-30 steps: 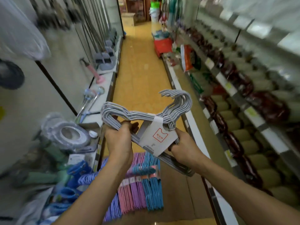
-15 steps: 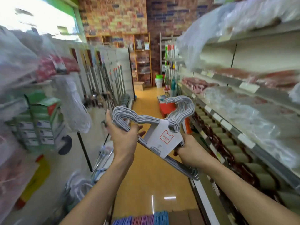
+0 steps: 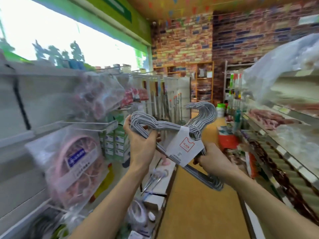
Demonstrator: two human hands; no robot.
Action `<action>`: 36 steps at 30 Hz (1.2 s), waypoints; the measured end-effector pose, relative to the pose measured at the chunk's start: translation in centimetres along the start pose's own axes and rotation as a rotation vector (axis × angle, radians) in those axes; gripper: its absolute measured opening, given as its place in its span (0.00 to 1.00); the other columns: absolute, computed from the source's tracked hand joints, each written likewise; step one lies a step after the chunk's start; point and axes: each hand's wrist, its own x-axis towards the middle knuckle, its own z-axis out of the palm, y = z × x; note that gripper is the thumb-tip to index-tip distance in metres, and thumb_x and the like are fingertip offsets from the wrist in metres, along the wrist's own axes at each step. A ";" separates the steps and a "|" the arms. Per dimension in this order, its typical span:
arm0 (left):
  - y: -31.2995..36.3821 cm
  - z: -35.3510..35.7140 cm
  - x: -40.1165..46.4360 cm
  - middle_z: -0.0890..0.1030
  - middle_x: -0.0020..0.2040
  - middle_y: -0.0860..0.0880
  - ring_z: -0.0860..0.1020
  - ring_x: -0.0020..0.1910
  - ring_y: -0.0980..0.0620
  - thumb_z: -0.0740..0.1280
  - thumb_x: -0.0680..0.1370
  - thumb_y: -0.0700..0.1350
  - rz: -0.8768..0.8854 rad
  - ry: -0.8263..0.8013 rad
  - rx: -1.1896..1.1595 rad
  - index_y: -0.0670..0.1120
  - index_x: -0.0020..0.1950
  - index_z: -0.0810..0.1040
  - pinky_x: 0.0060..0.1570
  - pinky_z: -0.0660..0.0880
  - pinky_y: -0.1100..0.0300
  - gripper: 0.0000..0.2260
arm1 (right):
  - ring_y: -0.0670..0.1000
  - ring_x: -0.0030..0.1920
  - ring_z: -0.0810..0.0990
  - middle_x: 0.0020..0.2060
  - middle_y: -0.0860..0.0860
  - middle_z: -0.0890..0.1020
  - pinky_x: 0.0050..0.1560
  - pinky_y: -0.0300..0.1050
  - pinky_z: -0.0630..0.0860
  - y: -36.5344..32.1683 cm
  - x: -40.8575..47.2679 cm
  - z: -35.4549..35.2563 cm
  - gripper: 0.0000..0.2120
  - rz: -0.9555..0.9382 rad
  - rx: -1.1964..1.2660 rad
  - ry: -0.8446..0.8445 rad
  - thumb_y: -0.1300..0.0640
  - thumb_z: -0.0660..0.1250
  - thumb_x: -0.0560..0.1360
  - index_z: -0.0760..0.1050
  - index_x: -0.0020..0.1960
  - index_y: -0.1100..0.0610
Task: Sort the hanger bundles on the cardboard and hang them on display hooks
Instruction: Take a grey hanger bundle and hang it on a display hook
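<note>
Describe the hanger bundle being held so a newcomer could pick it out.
Look mid-aisle between the shelving runs, where both hands meet. The grey hanger bundle is held by the left hand and right hand. Its white paper label with a red shirt outline sets it apart.

We stand in a shop aisle with an orange floor (image 3: 198,204), shelves (image 3: 43,100) either side, a brick wall (image 3: 181,40) ahead and what looks like a bright window (image 3: 60,35).
</note>
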 end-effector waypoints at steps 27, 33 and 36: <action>25.0 -25.3 -19.0 0.76 0.61 0.40 0.82 0.50 0.41 0.65 0.77 0.32 0.333 0.718 0.482 0.55 0.73 0.54 0.48 0.82 0.45 0.32 | 0.42 0.44 0.77 0.42 0.41 0.80 0.41 0.32 0.72 -21.5 -14.5 18.1 0.24 -0.784 0.366 -0.626 0.77 0.61 0.72 0.74 0.47 0.47; 31.3 -30.5 -23.9 0.76 0.60 0.39 0.80 0.54 0.40 0.66 0.76 0.32 0.413 0.819 0.550 0.54 0.73 0.55 0.48 0.81 0.42 0.33 | 0.35 0.29 0.76 0.31 0.42 0.80 0.28 0.28 0.69 -27.8 -20.8 21.1 0.22 -0.857 0.435 -0.652 0.77 0.60 0.71 0.73 0.38 0.49; 34.8 -33.2 -26.4 0.77 0.57 0.42 0.82 0.51 0.42 0.65 0.77 0.31 0.454 0.838 0.595 0.53 0.73 0.55 0.47 0.82 0.45 0.32 | 0.36 0.28 0.75 0.27 0.41 0.80 0.26 0.29 0.68 -30.9 -24.0 23.1 0.21 -0.873 0.469 -0.708 0.77 0.59 0.71 0.74 0.39 0.50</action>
